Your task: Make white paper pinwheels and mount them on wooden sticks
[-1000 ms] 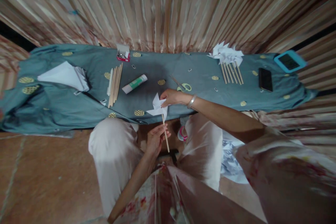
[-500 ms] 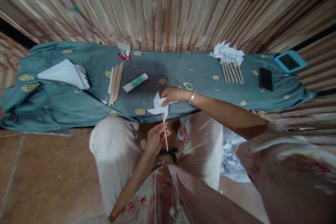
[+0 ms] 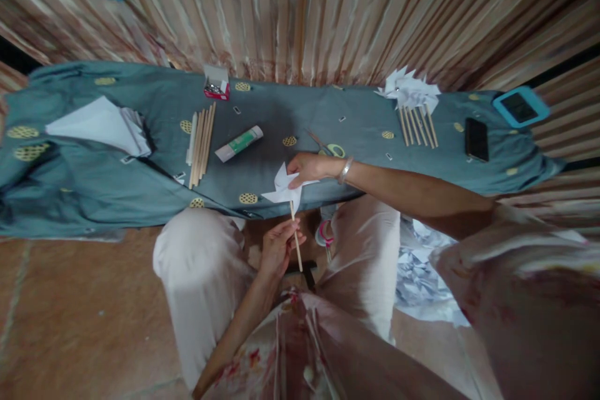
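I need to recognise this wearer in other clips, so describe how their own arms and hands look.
The right hand is ungloved, with a shiny silver-coloured bracelet at the wrist. The loose right sleeve is pale with a blurred reddish and yellow print, ending near the elbow. The left hand is ungloved, with no bracelet visible; its sleeve edge cannot be made out.

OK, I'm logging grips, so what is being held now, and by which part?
A paper pinwheel: the left hand pinches its stick partway down; the right hand holds the near-side edge of its vanes.
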A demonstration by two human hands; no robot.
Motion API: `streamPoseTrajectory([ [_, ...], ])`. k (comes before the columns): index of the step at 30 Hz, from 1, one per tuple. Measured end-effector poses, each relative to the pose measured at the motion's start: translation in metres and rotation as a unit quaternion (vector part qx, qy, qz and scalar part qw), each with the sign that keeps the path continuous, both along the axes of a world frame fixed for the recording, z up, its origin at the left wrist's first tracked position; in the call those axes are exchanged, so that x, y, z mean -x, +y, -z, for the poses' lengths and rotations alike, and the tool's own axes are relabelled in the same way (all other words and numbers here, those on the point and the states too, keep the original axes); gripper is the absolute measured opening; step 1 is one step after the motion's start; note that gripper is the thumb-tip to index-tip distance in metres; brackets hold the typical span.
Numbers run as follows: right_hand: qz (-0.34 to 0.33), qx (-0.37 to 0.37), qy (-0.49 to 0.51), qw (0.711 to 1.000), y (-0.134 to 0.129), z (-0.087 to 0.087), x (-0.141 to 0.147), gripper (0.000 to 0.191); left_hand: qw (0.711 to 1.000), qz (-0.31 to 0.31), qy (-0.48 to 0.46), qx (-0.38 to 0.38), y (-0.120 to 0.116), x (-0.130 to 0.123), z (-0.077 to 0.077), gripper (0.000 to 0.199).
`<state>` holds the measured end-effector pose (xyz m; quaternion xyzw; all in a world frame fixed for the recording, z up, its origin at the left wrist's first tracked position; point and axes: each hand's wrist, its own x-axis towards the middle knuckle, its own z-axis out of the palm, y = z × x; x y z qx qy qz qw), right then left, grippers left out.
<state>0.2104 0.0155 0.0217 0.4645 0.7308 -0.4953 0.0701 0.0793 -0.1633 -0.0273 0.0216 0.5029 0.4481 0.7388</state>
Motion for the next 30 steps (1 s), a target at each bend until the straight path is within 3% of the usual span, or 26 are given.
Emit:
streamPoseTrajectory([
  [6,-0.030,-0.004,-0.023,0.999,0.001,-0.006,0.000,0.013,1.000,0.002,-0.007,0.018,0.000,0.000,0.005,0.044],
  [18,-0.046,-0.022,-0.055,0.997,0.002,-0.006,0.004,0.010,1.000,-0.001,-0.004,0.028,0.000,-0.002,0.009,0.041],
  [26,-0.017,-0.013,-0.063,0.998,-0.002,-0.008,0.007,0.012,1.000,-0.005,-0.004,0.029,0.002,-0.001,0.002,0.044],
  [30,0.006,-0.030,-0.047,0.998,-0.006,-0.006,0.004,0.011,1.000,-0.004,0.001,0.021,0.002,-0.001,-0.002,0.037],
])
